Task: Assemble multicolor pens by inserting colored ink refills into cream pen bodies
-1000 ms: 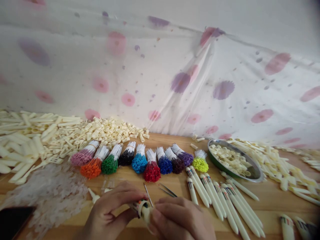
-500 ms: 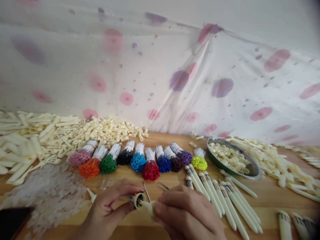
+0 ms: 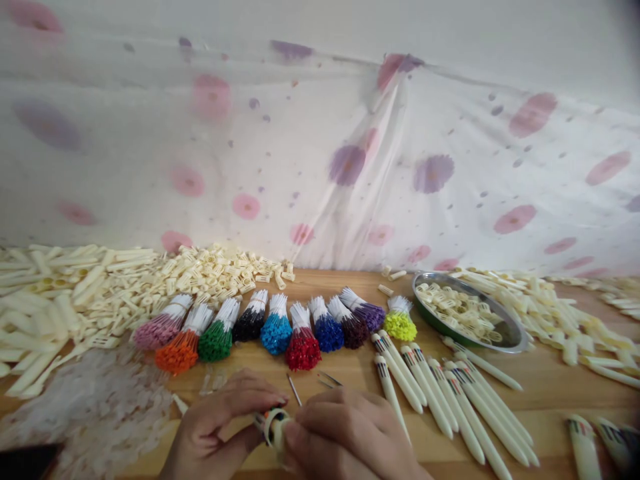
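Near the front edge, my left hand [image 3: 215,420] is closed on a short cream multicolour pen top [image 3: 275,421], its round open end turned toward my right hand. Coloured bits show at its slots. My right hand [image 3: 350,430] pinches a small cream part against that open end; my fingers hide most of the part. Just beyond my hands lie a thin refill [image 3: 294,389] and a pair of tweezers [image 3: 330,380]. Bundles of refills stand in a row farther back, among them a red bundle [image 3: 303,350] and an orange bundle [image 3: 177,355].
Several cream multicolour pens [image 3: 440,393] lie to the right. Behind them stands a metal bowl [image 3: 517,343] of slotted cream parts. Cream barrels [image 3: 45,313] and clear plastic pieces [image 3: 95,407] are heaped on the left. A dark flat object [image 3: 27,461] sits at the lower left corner.
My right hand has moved left, bringing the cream part up against the pen top's open end. My left hand still holds the pen top. The whole view has shifted slightly.
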A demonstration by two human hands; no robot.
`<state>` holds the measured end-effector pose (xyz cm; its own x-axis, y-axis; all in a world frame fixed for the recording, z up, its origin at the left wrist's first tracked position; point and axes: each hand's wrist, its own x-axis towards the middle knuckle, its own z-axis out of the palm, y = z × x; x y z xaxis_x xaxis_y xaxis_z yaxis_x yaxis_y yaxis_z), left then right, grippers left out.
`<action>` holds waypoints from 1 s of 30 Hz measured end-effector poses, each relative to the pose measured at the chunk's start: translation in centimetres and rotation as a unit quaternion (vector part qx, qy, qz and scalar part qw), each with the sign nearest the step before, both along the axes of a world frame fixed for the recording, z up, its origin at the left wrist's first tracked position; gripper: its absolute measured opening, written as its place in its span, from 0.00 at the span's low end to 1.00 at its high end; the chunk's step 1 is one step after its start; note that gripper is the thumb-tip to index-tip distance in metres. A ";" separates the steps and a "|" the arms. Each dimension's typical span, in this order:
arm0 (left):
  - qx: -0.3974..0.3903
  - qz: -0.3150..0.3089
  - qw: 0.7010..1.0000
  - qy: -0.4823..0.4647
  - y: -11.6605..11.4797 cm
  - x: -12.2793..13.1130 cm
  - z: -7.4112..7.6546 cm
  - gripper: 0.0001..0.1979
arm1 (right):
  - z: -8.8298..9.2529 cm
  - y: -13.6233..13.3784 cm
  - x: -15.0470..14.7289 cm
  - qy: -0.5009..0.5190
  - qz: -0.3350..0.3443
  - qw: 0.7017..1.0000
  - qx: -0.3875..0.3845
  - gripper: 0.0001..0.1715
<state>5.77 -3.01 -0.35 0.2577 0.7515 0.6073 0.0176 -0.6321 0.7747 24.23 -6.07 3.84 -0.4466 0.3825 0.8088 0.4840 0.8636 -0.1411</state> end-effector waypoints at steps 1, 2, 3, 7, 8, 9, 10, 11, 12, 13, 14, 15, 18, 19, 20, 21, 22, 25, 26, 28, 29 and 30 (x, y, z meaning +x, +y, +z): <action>0.000 0.001 1.000 -0.001 0.0 0.0 0.1 0.10 | -0.3 0.1 -0.2 0.002 -0.001 1.000 0.002 0.03; -0.001 0.002 1.000 -0.003 0.0 0.0 0.1 0.10 | -0.6 0.2 -0.4 0.009 -0.007 1.000 0.001 0.03; -0.003 0.004 1.000 -0.004 0.0 0.0 0.1 0.11 | -0.9 0.3 -0.7 0.025 -0.021 0.999 0.000 0.03; -0.008 0.006 1.000 -0.006 -0.2 -0.2 -0.2 0.11 | -2.3 0.6 -2.2 0.163 -0.094 0.982 0.029 0.12; -0.011 0.008 1.000 -0.008 -0.2 -0.2 -0.3 0.11 | -2.5 0.6 -2.5 0.185 -0.102 0.977 0.036 0.13; -0.013 0.013 1.000 -0.010 -0.2 -0.3 -0.4 0.10 | -2.7 0.6 -2.7 0.188 -0.101 0.976 0.043 0.13; -0.013 0.019 1.000 -0.014 -0.2 -0.3 -0.5 0.10 | -2.7 0.5 -2.8 0.176 -0.097 0.979 0.046 0.11; -0.011 0.025 0.999 -0.018 -0.2 -0.4 -0.5 0.09 | -2.7 0.5 -2.8 0.159 -0.093 0.982 0.053 0.10; -0.005 0.029 0.999 -0.021 -0.1 -0.4 -0.6 0.09 | -2.6 0.5 -2.7 0.137 -0.087 0.985 0.059 0.09; -0.002 0.032 0.999 -0.022 -0.1 -0.4 -0.6 0.08 | -2.5 0.5 -2.6 0.116 -0.076 0.988 0.065 0.09; -0.001 0.034 0.999 -0.020 -0.1 -0.4 -0.6 0.08 | -2.3 0.5 -2.4 0.102 -0.061 0.991 0.066 0.10; -0.003 0.035 0.999 -0.017 0.0 -0.4 -0.6 0.08 | -2.1 0.6 -2.1 0.099 -0.051 0.992 0.065 0.10; -0.015 0.040 0.999 -0.007 0.0 -0.4 -0.7 0.09 | -1.3 0.7 -1.3 0.081 -0.014 0.997 0.010 0.09; -0.015 0.039 0.999 -0.008 0.0 -0.4 -0.8 0.10 | -1.1 0.8 -1.0 0.072 -0.001 0.997 -0.011 0.09; -0.014 0.036 0.999 -0.010 0.0 -0.4 -0.9 0.11 | -0.8 0.8 -0.8 0.060 0.014 0.998 -0.031 0.08; -0.015 0.031 0.999 -0.009 0.0 -0.5 -0.9 0.12 | -0.6 0.9 -0.6 0.050 0.029 0.997 -0.045 0.08; -0.017 0.026 0.999 -0.006 0.0 -0.5 -1.0 0.12 | -0.4 0.9 -0.4 0.044 0.044 0.997 -0.054 0.08; -0.024 0.024 0.999 0.013 0.0 -0.7 -1.2 0.13 | -0.2 1.1 -0.1 0.044 0.064 0.995 -0.060 0.09; -0.023 0.024 0.999 0.018 0.0 -0.7 -1.2 0.13 | -0.1 1.1 -0.1 0.041 0.063 0.995 -0.060 0.10; -0.011 0.028 0.999 0.025 -0.1 -0.8 -1.1 0.13 | -0.2 1.0 -0.1 0.029 0.047 0.997 -0.062 0.08; -0.003 0.031 0.999 0.027 -0.1 -0.7 -1.1 0.13 | -0.3 0.9 -0.2 0.023 0.030 0.997 -0.062 0.07; 0.005 0.038 0.999 0.027 -0.1 -0.7 -1.0 0.13 | -0.4 0.9 -0.4 0.019 0.011 0.998 -0.056 0.05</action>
